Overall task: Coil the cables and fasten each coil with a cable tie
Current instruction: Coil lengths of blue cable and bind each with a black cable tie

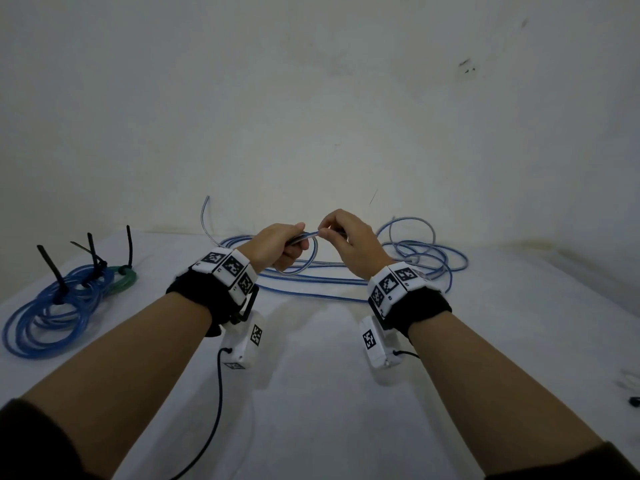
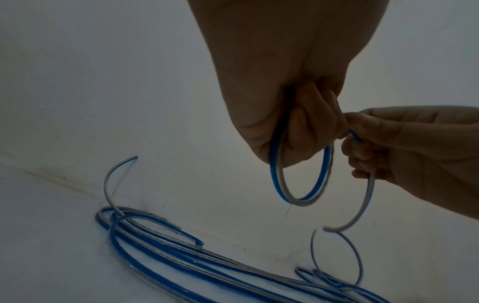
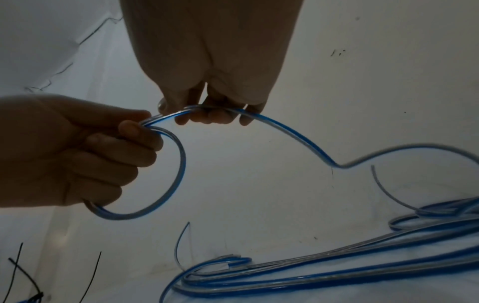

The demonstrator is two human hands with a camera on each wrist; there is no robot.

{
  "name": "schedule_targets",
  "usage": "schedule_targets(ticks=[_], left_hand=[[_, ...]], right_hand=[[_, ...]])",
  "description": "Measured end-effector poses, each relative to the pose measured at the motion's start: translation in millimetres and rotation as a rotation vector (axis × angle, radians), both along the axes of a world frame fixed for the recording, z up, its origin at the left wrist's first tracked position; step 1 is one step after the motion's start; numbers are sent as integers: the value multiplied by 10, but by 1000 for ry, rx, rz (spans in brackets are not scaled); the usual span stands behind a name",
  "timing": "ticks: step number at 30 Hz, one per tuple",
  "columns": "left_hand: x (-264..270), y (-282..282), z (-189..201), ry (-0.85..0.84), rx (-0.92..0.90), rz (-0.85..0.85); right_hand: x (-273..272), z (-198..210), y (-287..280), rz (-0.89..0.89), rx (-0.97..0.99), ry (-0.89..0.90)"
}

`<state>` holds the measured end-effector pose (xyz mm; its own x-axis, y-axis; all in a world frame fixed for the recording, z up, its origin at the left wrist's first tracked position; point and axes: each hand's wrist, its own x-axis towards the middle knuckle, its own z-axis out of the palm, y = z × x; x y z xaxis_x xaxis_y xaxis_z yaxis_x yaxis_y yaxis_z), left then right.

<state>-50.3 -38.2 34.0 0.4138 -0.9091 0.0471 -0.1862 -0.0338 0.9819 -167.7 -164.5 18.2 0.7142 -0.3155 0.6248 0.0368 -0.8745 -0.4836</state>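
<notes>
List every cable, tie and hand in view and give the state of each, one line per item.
blue-and-clear cable: mostly loose on the table, one small loop formed in hand.
small loop: held up off the table.
left hand: grips the loop.
right hand: pinches the cable beside the loop.
blue coils: coiled, tied, lying at left.
green coil: coiled, tied.
black cable ties: fastened, tails sticking up, untrimmed.
</notes>
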Motion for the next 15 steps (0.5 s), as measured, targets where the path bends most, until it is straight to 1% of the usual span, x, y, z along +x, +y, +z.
schedule_targets(ticks=[3,5,7,10,13,15], left_hand=[[-8,32,50,91,-53,-12],[3,62,90,166,-127,-22],[14,93,110,183,-152,-28],[22,115,95,170,-64,-108],[43,132,94,202,28,-197],[53,148,111,230,26,-224]], right_hand=[[-24,-35,-43,-7,-21,-7],[-61,-56,-97,-17,33,-9],[-93,-89,-160,-83,60,-38],[-87,-133,-222,-246,-26,-98],[-63,-129,-207,-421,-95,-14],[-50,-137,-185,-489,-125,41]])
